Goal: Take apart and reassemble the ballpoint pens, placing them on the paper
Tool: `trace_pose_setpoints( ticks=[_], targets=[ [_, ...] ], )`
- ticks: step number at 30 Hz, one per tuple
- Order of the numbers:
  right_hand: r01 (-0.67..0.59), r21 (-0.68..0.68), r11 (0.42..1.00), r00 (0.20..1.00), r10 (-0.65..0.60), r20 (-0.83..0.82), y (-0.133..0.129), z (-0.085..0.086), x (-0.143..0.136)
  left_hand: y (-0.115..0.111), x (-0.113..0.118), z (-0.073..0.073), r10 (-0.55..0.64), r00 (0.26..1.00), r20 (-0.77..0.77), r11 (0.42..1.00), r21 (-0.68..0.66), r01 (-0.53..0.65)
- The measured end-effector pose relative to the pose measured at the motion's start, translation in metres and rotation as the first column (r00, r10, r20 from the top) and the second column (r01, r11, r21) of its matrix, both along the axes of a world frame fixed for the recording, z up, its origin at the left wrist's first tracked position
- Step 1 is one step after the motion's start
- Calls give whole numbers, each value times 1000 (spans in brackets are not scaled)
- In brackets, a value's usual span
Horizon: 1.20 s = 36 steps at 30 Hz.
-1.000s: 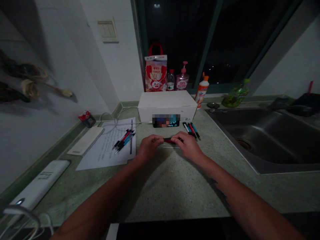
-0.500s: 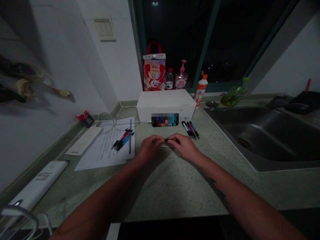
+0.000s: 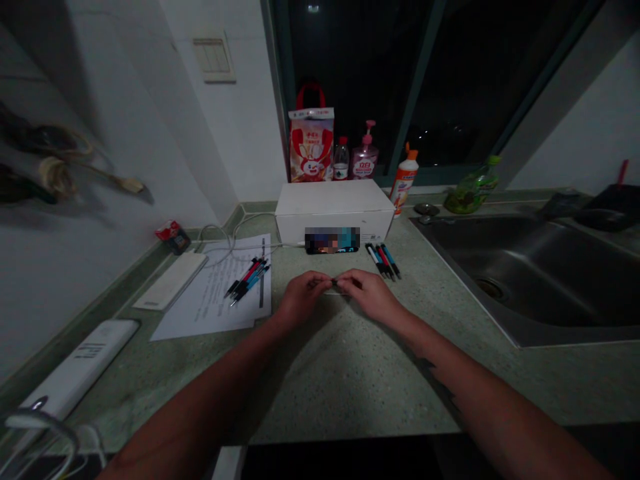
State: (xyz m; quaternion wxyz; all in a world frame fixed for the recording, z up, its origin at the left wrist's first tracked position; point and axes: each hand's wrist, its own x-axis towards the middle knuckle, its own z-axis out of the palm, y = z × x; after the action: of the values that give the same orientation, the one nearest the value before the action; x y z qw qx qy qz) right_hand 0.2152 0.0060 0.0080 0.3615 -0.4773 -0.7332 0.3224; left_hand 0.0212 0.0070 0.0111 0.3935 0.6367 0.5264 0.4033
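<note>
My left hand [image 3: 303, 295] and my right hand [image 3: 369, 291] meet over the middle of the green counter [image 3: 345, 373]. Their fingertips pinch a small dark piece [image 3: 335, 283] between them, too small to name. Behind them a phone [image 3: 332, 241] leans on its long side against a white box [image 3: 335, 200]. Several pens [image 3: 383, 261] lie side by side to the right of the phone. On a printed sheet [image 3: 210, 293] at the left rests another group of pens [image 3: 249, 280].
A sink [image 3: 550, 273] is set in at the right. Bottles [image 3: 404, 180] and a red bag [image 3: 311, 147] stand behind the box. At the left lie a white slab [image 3: 173, 280], a power strip [image 3: 83, 367] and a cable [image 3: 233, 243].
The fingertips of my two hands have come slightly closer together around the small dark piece. The whole view has shifted a little.
</note>
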Motion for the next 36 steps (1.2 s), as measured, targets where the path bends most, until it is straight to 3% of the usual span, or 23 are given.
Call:
trace_pose_setpoints(
  ticks=[6,10,14,17,20,25,36],
  targets=[
    [5,54,999,999,-8,45,0,2,0,-1,1,1,-15,1000,10,1000,16,15],
    [67,131,989,989,-83,121,0,6,4,2,-2,1,36,999,-5,999,2,-36],
    [9,128,992,961,-44,272,-3,9,4,9,-12,-1,115,987,-108,993,18,-114],
    [-81,141,987,928,23,373,-9,6,-3,11,-19,0,161,934,-320,984,126,-126],
    [-139,153,978,883,52,467,-15,2,-16,10,-23,2,162,819,-551,975,220,-45],
    [-201,135,970,832,96,546,-22,4,-29,4,-22,0,100,666,-739,977,198,73],
    [-254,161,954,799,113,591,-27,5,-31,2,-20,2,60,670,-740,987,145,71]
  ],
)
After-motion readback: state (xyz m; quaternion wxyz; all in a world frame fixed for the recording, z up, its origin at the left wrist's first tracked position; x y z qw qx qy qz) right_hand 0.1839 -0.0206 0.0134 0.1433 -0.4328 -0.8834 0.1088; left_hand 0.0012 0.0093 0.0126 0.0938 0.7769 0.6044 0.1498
